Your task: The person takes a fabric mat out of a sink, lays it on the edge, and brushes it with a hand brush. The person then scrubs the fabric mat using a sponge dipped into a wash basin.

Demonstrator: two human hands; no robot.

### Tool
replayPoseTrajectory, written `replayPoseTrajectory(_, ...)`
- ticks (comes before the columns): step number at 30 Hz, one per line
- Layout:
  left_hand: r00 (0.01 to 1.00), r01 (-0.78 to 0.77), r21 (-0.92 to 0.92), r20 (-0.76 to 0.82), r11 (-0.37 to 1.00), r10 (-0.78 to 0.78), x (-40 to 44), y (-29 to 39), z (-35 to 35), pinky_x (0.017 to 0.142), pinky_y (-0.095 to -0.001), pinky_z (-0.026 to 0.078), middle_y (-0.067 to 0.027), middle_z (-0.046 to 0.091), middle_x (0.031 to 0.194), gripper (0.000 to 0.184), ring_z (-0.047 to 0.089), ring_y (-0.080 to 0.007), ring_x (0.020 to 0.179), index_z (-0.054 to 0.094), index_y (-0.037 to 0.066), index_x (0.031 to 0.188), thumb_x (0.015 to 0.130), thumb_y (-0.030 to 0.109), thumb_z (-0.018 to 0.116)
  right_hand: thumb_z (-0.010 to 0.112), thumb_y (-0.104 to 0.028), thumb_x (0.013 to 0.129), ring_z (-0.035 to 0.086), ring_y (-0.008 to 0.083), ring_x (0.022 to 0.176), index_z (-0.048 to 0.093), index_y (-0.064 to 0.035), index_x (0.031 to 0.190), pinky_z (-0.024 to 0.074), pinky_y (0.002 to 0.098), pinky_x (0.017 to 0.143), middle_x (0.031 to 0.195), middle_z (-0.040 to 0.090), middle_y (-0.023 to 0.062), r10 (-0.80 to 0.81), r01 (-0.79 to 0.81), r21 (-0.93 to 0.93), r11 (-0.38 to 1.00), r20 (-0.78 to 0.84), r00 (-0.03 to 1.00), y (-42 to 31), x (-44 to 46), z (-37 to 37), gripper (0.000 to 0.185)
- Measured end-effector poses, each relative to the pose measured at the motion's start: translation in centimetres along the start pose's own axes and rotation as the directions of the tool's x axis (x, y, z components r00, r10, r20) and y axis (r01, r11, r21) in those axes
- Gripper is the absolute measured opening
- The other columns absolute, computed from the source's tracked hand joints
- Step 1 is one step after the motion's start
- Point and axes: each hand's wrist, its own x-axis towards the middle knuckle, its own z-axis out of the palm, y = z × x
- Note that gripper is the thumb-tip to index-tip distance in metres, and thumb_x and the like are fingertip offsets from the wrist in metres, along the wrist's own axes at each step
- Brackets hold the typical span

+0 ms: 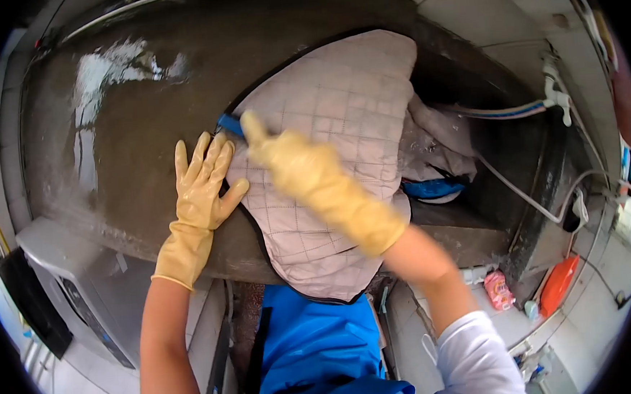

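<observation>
A pale pink-grey quilted pad (331,102) with dark edging lies spread over the wet slab (134,186), and its lower end hangs over the front edge. My left hand (202,182), in a yellow rubber glove, rests flat with fingers spread at the pad's left edge, partly on the slab. In the same kind of glove, my right hand (295,162) is over the pad, smeared by motion. It is closed on a blue brush (231,124), of which only one end shows; the bristles are hidden.
To the right is a dark basin (493,143) with bunched wet cloth (435,139) and a blue-and-white item (434,189). A white tap (556,99) with hoses is on the right wall. A grey appliance (96,275) stands at lower left. A pink packet (499,290) lies at lower right.
</observation>
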Motion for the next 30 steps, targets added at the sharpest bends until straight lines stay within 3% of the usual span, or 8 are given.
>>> replayPoseTrajectory(5,0.999,-0.01,-0.035,-0.051,0.999,0.008,0.0,0.0,-0.4,0.121,-0.0696,0.03,-0.0122,0.061,0.154,0.07,0.055,-0.0404,0.143,0.059,0.008,0.148,0.089,0.038,0.08,0.058,-0.015,0.105,0.073,0.0324,0.08,0.057,-0.0033,0.139,0.0614,0.0459,0.069,0.092,0.073,0.0159,0.618,-0.535,0.313,0.785,-0.325,0.716,11.6,2.0,-10.1,0.037)
replayPoseTrajectory(8,0.999,-0.04,-0.063,-0.033,0.997,0.038,-0.3,-0.2,0.1,0.124,-0.0697,0.026,-0.0154,0.057,0.158,0.071,0.05,-0.0442,0.147,0.056,0.005,0.152,0.093,0.037,0.077,0.058,-0.018,0.104,0.073,0.0337,0.092,0.065,-0.0074,0.127,0.061,0.0458,0.081,0.1,0.075,0.0163,-0.182,0.075,-0.202,0.976,-0.584,0.791,5.0,0.4,-0.5,0.026)
replayPoseTrajectory(11,0.998,-0.022,-0.015,-0.051,1.0,0.021,-0.3,-0.3,0.2,0.124,-0.0709,0.027,-0.013,0.06,0.155,0.071,0.052,-0.0414,0.146,0.058,0.006,0.15,0.09,0.037,0.08,0.064,-0.018,0.099,0.073,0.0355,0.099,0.065,-0.0103,0.13,0.0607,0.0444,0.085,0.11,0.075,0.015,0.086,-0.097,-0.128,0.987,-0.092,0.992,0.0,2.7,-3.6,0.032)
replayPoseTrajectory(13,0.998,-0.032,-0.028,-0.055,0.999,0.03,-0.1,-0.1,0.2,0.124,-0.071,0.027,-0.0128,0.06,0.155,0.07,0.052,-0.0415,0.146,0.058,0.006,0.15,0.091,0.037,0.079,0.066,-0.022,0.098,0.074,0.0322,0.093,0.063,-0.0133,0.136,0.0615,0.0438,0.078,0.107,0.075,0.0137,-0.231,0.165,-0.178,0.97,-0.47,0.852,11.6,1.6,1.6,0.04)
replayPoseTrajectory(20,0.999,-0.023,-0.024,-0.038,0.999,0.022,-0.3,-0.3,-0.1,0.125,-0.0699,0.026,-0.0131,0.057,0.158,0.069,0.05,-0.0421,0.147,0.057,0.006,0.152,0.093,0.036,0.077,0.058,-0.024,0.107,0.075,0.0356,0.094,0.06,-0.0033,0.137,0.0605,0.047,0.088,0.115,0.075,0.0256,0.634,-0.449,0.497,0.742,-0.305,0.71,10.5,-1.3,-5.8,0.037)
replayPoseTrajectory(22,0.998,-0.049,-0.033,-0.028,0.998,0.049,-0.2,-0.4,0.0,0.126,-0.0695,0.026,-0.0135,0.057,0.159,0.069,0.05,-0.0424,0.147,0.056,0.006,0.152,0.093,0.035,0.076,0.056,-0.028,0.106,0.075,0.0381,0.094,0.059,-0.0078,0.138,0.0609,0.0494,0.088,0.115,0.075,0.0237,0.273,-0.301,0.373,0.878,0.127,0.954,5.7,-1.0,-4.8,0.038)
replayPoseTrajectory(25,0.999,-0.043,0.029,-0.004,0.999,0.043,-0.3,-0.4,0.1,0.127,-0.0689,0.024,-0.0153,0.055,0.16,0.069,0.048,-0.0432,0.149,0.054,0.004,0.153,0.095,0.035,0.074,0.055,-0.028,0.105,0.075,0.0421,0.102,0.057,-0.0069,0.14,0.0591,0.0519,0.09,0.118,0.075,0.0247,0.179,-0.23,-0.225,0.947,-0.226,0.958,13.0,-1.7,-5.6,0.041)
replayPoseTrajectory(30,0.997,-0.074,0.056,0.015,0.996,0.073,-0.5,-0.9,0.3,0.128,-0.068,0.022,-0.0163,0.053,0.161,0.071,0.044,-0.044,0.151,0.051,0.004,0.156,0.096,0.034,0.073,0.056,-0.043,0.107,0.055,0.0504,0.137,0.041,-0.0083,0.163,0.0453,0.0521,0.114,0.151,0.056,0.0312,0.84,-0.7,0.465,0.542,-0.286,0.46,19.3,-12.1,-13.1,0.068)
